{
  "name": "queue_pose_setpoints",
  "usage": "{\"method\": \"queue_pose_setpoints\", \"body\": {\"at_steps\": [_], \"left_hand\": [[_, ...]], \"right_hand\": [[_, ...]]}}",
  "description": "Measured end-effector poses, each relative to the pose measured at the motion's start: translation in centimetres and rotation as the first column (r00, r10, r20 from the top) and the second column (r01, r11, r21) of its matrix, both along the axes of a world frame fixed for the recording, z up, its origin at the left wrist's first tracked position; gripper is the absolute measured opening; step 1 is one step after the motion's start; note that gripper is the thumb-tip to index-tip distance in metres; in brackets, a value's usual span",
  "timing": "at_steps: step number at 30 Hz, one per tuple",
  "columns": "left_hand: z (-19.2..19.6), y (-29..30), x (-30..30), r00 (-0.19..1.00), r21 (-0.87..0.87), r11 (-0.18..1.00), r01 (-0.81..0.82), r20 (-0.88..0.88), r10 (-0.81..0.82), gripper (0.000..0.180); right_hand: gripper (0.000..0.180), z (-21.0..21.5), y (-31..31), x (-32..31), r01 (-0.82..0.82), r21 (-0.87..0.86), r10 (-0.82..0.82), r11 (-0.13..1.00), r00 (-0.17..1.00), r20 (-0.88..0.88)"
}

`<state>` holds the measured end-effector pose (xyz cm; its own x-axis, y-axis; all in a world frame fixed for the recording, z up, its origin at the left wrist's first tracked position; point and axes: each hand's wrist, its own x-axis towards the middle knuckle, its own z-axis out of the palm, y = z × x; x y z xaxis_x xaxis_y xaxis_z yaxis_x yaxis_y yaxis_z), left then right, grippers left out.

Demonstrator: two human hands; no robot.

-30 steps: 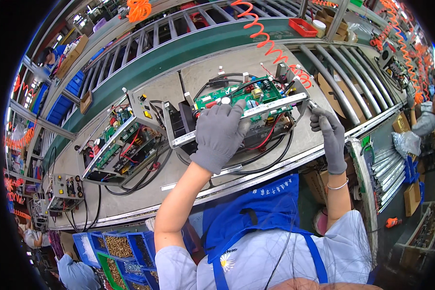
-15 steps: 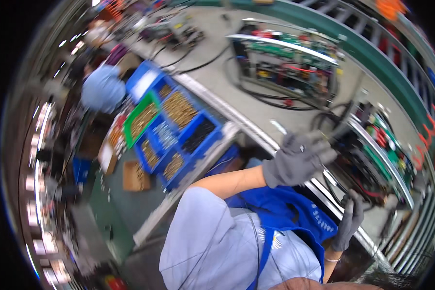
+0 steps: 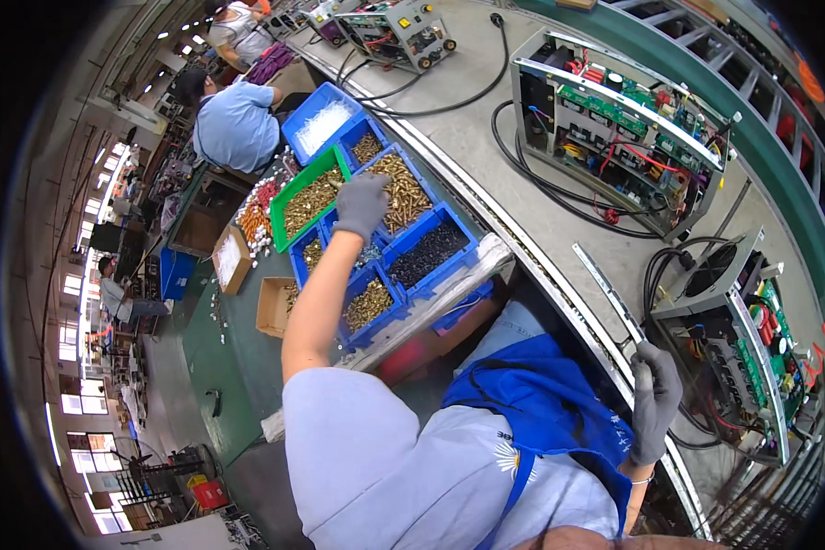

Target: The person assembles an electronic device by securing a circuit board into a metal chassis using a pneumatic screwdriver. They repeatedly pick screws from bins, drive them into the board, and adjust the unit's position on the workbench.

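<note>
My left hand [image 3: 362, 203], in a grey glove, reaches into the parts bins. It is over the edge between a green bin [image 3: 286, 240] and a blue bin of brass screws [image 3: 403, 188]. Its fingers look bent together, and their tips are hidden. My right hand [image 3: 655, 399], also gloved, is closed at the bench's near edge. A long narrow metal strip [image 3: 605, 286] runs from its fingertips out over the bench. Just beyond the right hand stands an opened machine chassis [image 3: 724, 312] with a fan and green circuit boards.
Another opened chassis [image 3: 614, 137] stands farther back, with black cable [image 3: 559, 188] looped beside it. More blue bins hold black screws [image 3: 431, 252] and brass parts [image 3: 368, 304]. Small cardboard boxes [image 3: 273, 307] sit on the green side table [image 3: 215, 353]. A co-worker in light blue [image 3: 236, 126] sits beyond the bins.
My left hand has moved left from above the bench to the parts bins. My right hand stays near the bench edge by the chassis. The whole view has shifted and sharpened.
</note>
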<state>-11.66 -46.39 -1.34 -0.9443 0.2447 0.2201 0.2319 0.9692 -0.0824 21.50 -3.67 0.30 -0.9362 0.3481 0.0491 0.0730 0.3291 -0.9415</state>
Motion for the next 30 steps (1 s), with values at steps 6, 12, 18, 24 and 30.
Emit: {"method": "queue_pose_setpoints", "body": {"at_steps": [6,12,18,24,30], "left_hand": [[0.1,-3.7,-2.2,0.990,0.300,0.949,0.093,0.070,-0.119,0.022],[2.9,-3.3,-1.6,0.868,0.765,0.497,-0.409,0.494,-0.045,0.030],[2.9,-4.4,-1.3,0.864,0.833,0.323,-0.449,0.497,-0.081,0.030],[7.2,10.2,4.1,0.636,0.785,0.554,-0.276,0.582,-0.507,0.040],[2.6,25.2,14.5,-0.283,0.702,0.655,-0.280,0.592,-0.755,0.062]], "right_hand": [[0.023,-1.3,1.3,1.4,0.200,-0.213,-0.194,0.956,0.980,0.046],[0.029,-0.3,1.9,1.3,0.216,-0.168,-0.210,0.962,0.976,0.053],[0.028,-0.3,2.8,1.1,0.143,-0.122,-0.146,0.982,0.989,-0.015],[0.024,1.8,2.0,-1.3,0.092,0.101,-0.082,0.991,0.992,-0.095],[0.032,1.8,0.5,-1.8,-0.167,-0.057,0.154,0.984,0.971,-0.182]]}}
